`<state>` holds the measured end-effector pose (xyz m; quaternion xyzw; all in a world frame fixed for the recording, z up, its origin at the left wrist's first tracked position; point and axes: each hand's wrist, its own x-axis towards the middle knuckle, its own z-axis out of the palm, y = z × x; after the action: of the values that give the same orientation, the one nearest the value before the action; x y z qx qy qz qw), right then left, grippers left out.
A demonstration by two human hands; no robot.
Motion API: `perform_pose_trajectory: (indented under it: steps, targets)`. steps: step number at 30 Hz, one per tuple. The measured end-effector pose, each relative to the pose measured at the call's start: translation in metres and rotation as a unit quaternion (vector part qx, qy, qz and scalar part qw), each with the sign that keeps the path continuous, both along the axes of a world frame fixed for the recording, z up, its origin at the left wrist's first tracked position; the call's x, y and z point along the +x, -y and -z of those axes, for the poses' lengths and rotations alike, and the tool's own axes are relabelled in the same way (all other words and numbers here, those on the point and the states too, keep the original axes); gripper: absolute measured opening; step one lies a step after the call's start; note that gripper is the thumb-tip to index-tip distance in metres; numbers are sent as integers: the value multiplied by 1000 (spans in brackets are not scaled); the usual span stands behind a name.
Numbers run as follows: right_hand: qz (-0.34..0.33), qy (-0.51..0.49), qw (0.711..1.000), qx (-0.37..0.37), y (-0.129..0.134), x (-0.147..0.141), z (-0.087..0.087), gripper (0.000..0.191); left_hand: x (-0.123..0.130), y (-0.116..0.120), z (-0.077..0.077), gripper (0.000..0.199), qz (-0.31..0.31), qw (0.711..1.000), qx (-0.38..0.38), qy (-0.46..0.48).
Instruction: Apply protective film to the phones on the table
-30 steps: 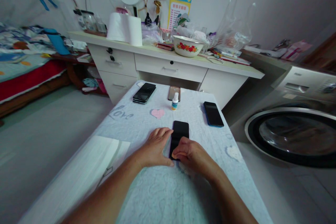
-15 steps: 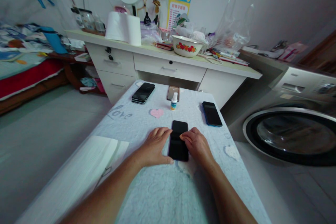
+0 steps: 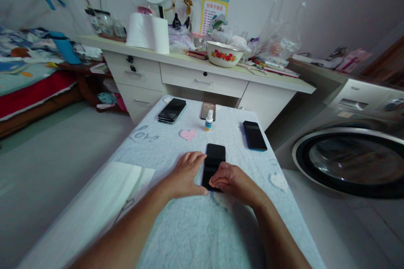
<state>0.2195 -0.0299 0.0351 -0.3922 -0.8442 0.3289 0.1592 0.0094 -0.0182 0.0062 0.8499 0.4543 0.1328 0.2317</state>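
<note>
A black smartphone (image 3: pixel 216 153) lies face up on the cloth-covered table in front of me. My left hand (image 3: pixel 187 176) rests along its left side, thumb and fingers spread, with the fingertips at the upper left edge and the thumb near the lower left corner. Over the lower part of the screen, my right hand (image 3: pixel 232 180) is closed in a pinch, its fingertips against the glass. Whatever sits between those fingers is too small to make out. Beyond the phone stands a small white spray bottle (image 3: pixel 208 121) with a blue and yellow label.
Several stacked phones (image 3: pixel 172 110) lie at the far left of the table. A gold-brown phone (image 3: pixel 205 109) lies behind the bottle, a blue-edged phone (image 3: pixel 255 135) to the right. A white desk (image 3: pixel 202 80) stands behind, a washing machine (image 3: pixel 353 134) at the right.
My right hand has slid down and to the left over the screen, from its right edge to the lower part. My left hand and the phone stay in place.
</note>
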Motion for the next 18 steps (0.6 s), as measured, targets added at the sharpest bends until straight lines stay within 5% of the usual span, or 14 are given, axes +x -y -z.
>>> perform_pose_trajectory:
  steps: [9, 18]
  targets:
    - [-12, 4, 992, -129, -1, 25, -9, 23, 0, 0, -1, 91, 1, 1000, -4, -1]
    - [-7, 13, 995, -101, 1, 18, -7, 15, -2, -2, -3, 98, 7, 1000, -26, 6]
